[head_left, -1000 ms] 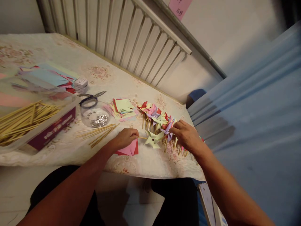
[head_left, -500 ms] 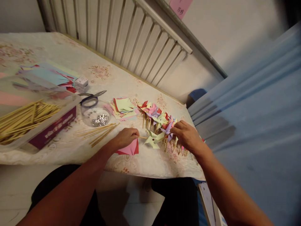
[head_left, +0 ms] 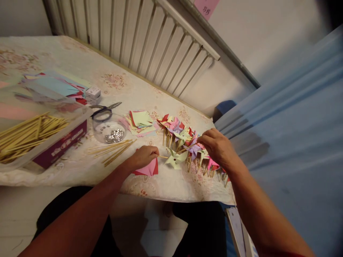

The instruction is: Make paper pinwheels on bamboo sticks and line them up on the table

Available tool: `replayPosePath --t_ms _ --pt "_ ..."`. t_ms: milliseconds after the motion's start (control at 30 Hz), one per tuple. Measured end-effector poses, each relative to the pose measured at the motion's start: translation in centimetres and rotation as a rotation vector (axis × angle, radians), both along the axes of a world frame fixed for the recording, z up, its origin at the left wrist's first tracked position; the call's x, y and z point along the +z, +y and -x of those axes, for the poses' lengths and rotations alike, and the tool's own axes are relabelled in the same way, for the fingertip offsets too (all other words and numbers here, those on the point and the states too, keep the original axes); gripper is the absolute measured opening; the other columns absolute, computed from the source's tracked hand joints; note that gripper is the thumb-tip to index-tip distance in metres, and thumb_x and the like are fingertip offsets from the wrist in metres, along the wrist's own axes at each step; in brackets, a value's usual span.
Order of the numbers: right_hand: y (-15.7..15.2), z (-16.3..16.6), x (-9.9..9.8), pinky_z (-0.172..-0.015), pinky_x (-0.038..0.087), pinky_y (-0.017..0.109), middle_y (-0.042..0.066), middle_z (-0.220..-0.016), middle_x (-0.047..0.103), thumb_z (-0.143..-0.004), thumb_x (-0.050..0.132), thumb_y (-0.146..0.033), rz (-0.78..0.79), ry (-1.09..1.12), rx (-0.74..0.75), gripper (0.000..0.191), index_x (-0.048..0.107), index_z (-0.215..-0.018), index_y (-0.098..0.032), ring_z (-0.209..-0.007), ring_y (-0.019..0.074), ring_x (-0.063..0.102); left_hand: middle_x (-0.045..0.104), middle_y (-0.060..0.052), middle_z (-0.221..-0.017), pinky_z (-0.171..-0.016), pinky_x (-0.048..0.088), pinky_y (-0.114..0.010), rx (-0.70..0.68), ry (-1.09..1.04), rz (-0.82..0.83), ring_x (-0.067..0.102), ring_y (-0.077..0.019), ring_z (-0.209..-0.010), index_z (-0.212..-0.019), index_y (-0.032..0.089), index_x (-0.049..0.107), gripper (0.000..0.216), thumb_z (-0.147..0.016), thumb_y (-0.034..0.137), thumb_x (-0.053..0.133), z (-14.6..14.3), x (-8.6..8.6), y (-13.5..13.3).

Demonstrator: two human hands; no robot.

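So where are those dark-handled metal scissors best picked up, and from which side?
Probably by the dark looped handles, from above. The metal scissors' blades point right, away from the loops; a clear plastic box crowds the handles on the left, a clear round dish on the near side.

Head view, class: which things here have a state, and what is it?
Left hand, closed on a thin stick
Right hand, closed on an angled stick
Pale green pinwheel, folded, blades spread
Scissors, lying down, blade gap unclear
Plastic box, holding yellow sticks
Round dish, holding metal pieces
Paper squares, loosely stacked
Blue fabric, hanging in folds
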State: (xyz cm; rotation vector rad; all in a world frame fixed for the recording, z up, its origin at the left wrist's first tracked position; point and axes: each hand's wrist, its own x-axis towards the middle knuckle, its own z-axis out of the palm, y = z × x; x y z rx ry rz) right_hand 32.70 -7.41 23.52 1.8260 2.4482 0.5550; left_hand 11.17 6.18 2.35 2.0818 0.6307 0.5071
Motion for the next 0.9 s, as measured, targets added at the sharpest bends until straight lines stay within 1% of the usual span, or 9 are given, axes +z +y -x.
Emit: replayPosePath --t_ms 100,267,400,633,800,900 --pt "1.2 1.3 -0.1 -0.070 0.038 0.032 0.008 -0.085 0.063 -0.095 0.045 -0.013 0.044 -0.046 0.032 0.026 0.070 -0.091 -0.020 -0.083 0.0212 0.051 0.070 -0.002 -0.083 -0.072 0.041 -0.026 -0.004 0.007 -0.013 0.061 -0.0162 -0.079 -0.079 0.019 0.066 0.019 -0.082 0.024 0.048 0.0 0.1 -0.1" --pt "3.2 3.1 -0.4 -0.072 0.035 0.033 0.009 -0.086 0.060 -0.095 0.047 -0.017 0.102 -0.154 0.163 0.021 0.066 -0.085 -0.019 -0.080 0.0216 0.045 0.069 -0.002 -0.082 -0.071 0.041 -0.026 -0.012 0.020 -0.023 0.060 -0.0163 -0.077 -0.078 0.019 0.065 0.019 -0.083 0.024 0.048 0.0 0.2 -0.2" --pt "4.0 4.1 -0.2 -0.072 0.032 0.034 0.009 -0.085 0.058 -0.095 0.047 -0.015 0.158 -0.252 0.199 0.023 0.065 -0.081 -0.019 -0.078 0.0215 0.041 0.070 -0.002 -0.082 -0.071 0.041 -0.026 -0.007 0.022 -0.025 0.060 -0.0166 -0.077 -0.078 0.019 0.065 0.019 -0.082 0.025 0.048 0.1 0.3 -0.2" --pt "3.6 3.4 0.1 -0.069 0.030 0.034 0.009 -0.083 0.059 -0.094 0.048 -0.013 0.137 -0.309 0.165 0.022 0.065 -0.080 -0.018 -0.078 0.0219 0.041 0.070 -0.003 -0.083 -0.070 0.041 -0.027 0.000 0.024 -0.016 0.060 -0.0167 -0.078 -0.079 0.019 0.066 0.019 -0.081 0.021 0.048 0.3 0.8 -0.2" --pt "2.8 3.1 0.5 -0.069 0.030 0.034 0.008 -0.080 0.058 -0.096 0.048 -0.014 0.172 -0.331 0.135 0.024 0.064 -0.079 -0.019 -0.078 0.0216 0.041 0.070 -0.002 -0.084 -0.070 0.039 -0.027 0.015 0.028 -0.039 0.059 -0.0169 -0.078 -0.081 0.020 0.067 0.019 -0.082 0.024 0.049 0.3 0.2 0.0" --pt "2.4 3.0 0.6 -0.069 0.030 0.034 0.008 -0.080 0.058 -0.093 0.049 -0.010 0.195 -0.332 0.132 0.022 0.063 -0.078 -0.018 -0.079 0.0214 0.042 0.069 -0.003 -0.083 -0.069 0.039 -0.028 0.020 0.038 -0.041 0.059 -0.0172 -0.077 -0.082 0.020 0.068 0.019 -0.082 0.025 0.049 0.2 -0.1 0.1"
